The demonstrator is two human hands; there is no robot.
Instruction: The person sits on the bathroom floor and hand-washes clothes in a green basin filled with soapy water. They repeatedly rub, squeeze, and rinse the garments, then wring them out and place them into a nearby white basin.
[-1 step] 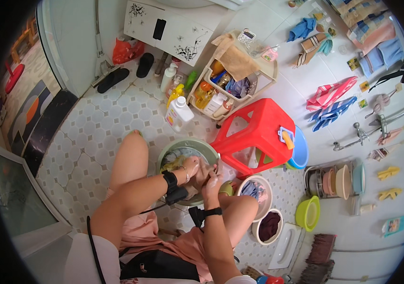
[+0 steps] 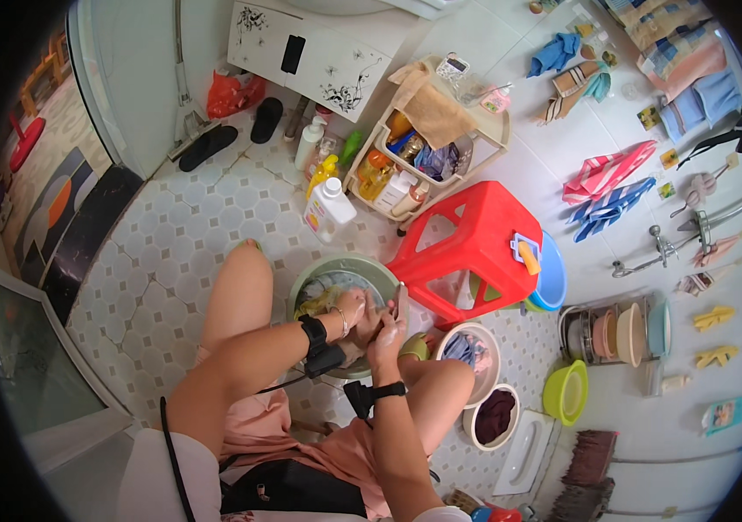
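Observation:
Between my knees stands a round green basin point(image 2: 301, 277) with cloudy water and wet clothes in it. A yellowish garment point(image 2: 319, 301) lies in its left part. My left hand point(image 2: 350, 308) is closed on a pinkish-beige wet cloth point(image 2: 370, 324) over the basin. At the basin's right side my right hand point(image 2: 385, 341) has its fingers curled around a narrow, pale, flat object point(image 2: 401, 306) that sticks up past the fingers. Its kind is hard to make out. Foam or water whitens the skin of both hands.
Right of the basin are a red plastic stool point(image 2: 493, 230), a white bucket with clothes point(image 2: 494, 370), and a smaller one with dark cloth point(image 2: 474, 426). A white detergent bottle point(image 2: 329, 209) stands ahead, beside a beige shelf cart point(image 2: 371, 202). A lime basin point(image 2: 566, 393) leans at the wall.
My right hand has shifted slightly, and more of the narrow pale object shows above its fingers. My left hand stays almost in place on the cloth.

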